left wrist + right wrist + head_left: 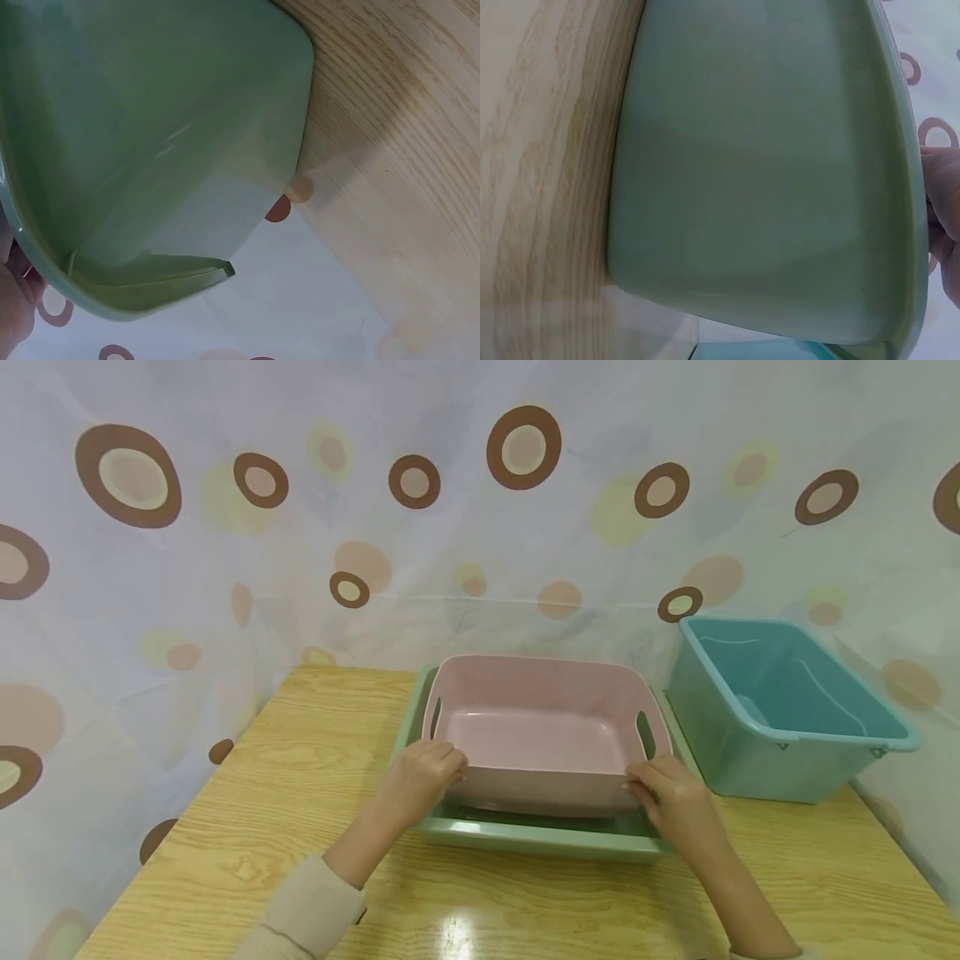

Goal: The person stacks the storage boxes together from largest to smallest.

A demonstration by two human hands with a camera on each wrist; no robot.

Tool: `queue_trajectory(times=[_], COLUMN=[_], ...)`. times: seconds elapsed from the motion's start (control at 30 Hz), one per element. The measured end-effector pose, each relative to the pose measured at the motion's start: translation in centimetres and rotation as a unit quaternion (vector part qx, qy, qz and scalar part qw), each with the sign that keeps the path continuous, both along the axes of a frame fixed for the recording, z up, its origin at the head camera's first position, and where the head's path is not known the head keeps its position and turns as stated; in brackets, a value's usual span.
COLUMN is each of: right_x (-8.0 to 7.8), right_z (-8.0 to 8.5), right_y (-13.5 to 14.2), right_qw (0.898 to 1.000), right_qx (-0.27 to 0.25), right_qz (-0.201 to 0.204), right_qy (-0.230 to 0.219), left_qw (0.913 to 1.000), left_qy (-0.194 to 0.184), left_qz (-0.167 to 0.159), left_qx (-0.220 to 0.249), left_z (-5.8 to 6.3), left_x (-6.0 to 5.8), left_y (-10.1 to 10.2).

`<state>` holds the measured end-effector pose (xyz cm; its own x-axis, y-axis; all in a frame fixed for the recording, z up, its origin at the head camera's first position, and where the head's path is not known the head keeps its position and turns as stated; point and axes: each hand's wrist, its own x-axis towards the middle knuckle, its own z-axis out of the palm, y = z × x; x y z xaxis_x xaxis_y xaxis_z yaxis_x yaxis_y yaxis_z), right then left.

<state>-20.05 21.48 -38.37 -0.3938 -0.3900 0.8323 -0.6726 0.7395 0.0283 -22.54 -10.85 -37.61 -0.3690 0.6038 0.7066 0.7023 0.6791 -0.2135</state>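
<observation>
1 pink bin [540,789] held btwn L grip [425,774] & R grip [672,791].

a wood-grain table [300,768] bears a green tub [536,841] beside a blue bin [787,768].

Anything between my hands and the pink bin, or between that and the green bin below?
Nothing visible. Your left hand and right hand both hold the pink bin; no object shows between it and the green bin, whose floor it mostly hides.
</observation>
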Motion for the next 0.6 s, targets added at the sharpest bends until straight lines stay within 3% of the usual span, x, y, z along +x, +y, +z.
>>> queue_trajectory(times=[0.6], right_x=[0.0], right_z=[-1.2], right_y=[0.0], right_qw=[1.0], right_qx=[-0.008], right_qz=[0.004], right_qy=[0.002], left_qw=[0.9999], left_qy=[-0.008], left_qz=[0.003], left_qx=[0.013], left_z=[-1.4], left_x=[-0.3], left_y=[0.3])
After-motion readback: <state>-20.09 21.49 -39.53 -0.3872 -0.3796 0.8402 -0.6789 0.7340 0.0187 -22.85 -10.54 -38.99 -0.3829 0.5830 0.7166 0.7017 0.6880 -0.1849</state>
